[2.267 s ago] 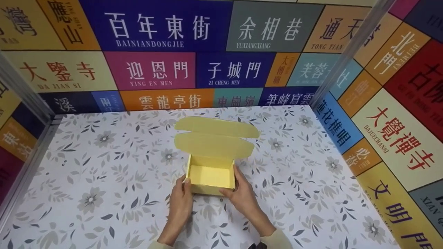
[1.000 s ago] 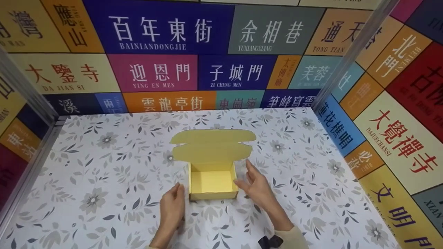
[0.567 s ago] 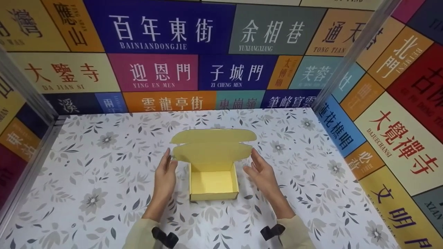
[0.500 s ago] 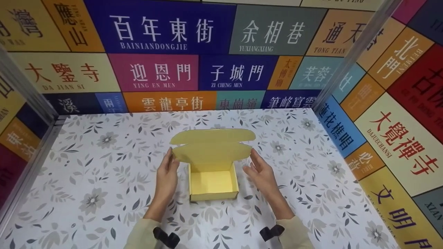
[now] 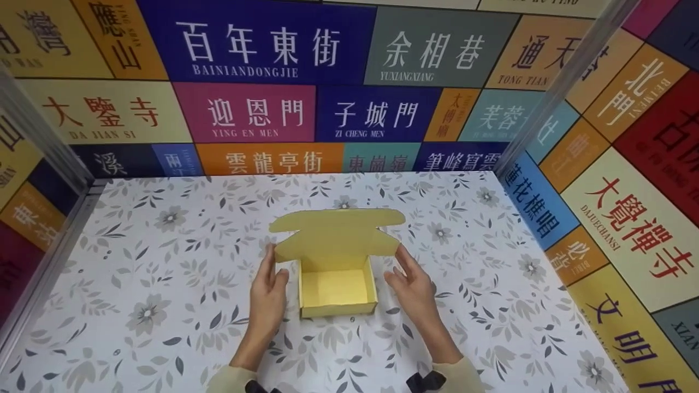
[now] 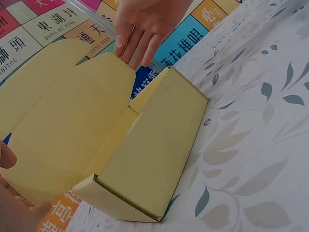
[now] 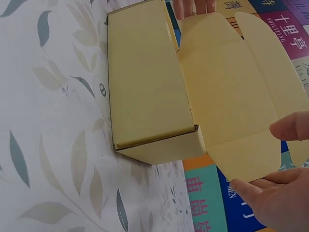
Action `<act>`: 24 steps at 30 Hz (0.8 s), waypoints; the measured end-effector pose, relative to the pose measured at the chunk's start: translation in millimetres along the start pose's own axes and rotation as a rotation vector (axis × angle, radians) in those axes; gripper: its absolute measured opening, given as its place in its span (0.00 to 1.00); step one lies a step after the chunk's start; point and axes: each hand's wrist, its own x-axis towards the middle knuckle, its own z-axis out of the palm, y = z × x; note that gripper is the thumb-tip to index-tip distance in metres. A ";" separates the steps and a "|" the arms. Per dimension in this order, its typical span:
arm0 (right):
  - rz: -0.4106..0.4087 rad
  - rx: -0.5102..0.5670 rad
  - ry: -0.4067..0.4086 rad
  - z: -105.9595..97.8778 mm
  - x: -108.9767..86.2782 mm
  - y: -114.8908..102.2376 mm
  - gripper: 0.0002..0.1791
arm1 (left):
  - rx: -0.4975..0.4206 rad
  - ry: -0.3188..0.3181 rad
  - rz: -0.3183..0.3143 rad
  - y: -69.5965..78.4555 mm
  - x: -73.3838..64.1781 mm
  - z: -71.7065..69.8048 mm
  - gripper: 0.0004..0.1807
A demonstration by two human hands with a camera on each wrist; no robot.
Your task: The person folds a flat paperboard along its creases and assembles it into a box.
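Observation:
A small yellow cardboard box [image 5: 338, 310] sits on the table with its lid [image 5: 336, 240] raised at the back and its inside bare. The lid's front tuck flap [image 5: 338, 219] stands along its top edge, and a side flap sticks out at either end. At the lid's left flap is my left hand [image 5: 267, 297], its fingertips touching the flap from behind. My right hand [image 5: 415, 289] has its fingertips at the right flap in the same way. Both thumbs stand apart from the cardboard. In the right wrist view the fingers [image 7: 248, 191] reach the flap's edge.
The table [image 5: 136, 262] has a white floral cover. Panels with coloured Chinese signs [image 5: 262, 49] form the back and side walls, joined by clear corner strips. Small black devices [image 5: 426, 381] sit on both wrists.
Both hands have left the box's sides and moved up to the lid's side flaps. The box came slightly nearer, then stayed put. The side flaps now angle more inward.

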 end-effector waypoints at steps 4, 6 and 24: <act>-0.010 -0.005 0.023 2.7 -9.5 -0.3 0.35 | 0.032 -0.007 0.025 -2.5 -9.6 3.5 0.32; -0.019 -0.012 0.033 4.8 -13.6 -1.1 0.33 | 0.034 -0.011 0.037 -2.9 -13.6 5.4 0.32; -0.096 -0.031 0.040 28.2 -34.3 -1.9 0.27 | 0.029 -0.113 0.042 -6.0 -33.6 24.2 0.33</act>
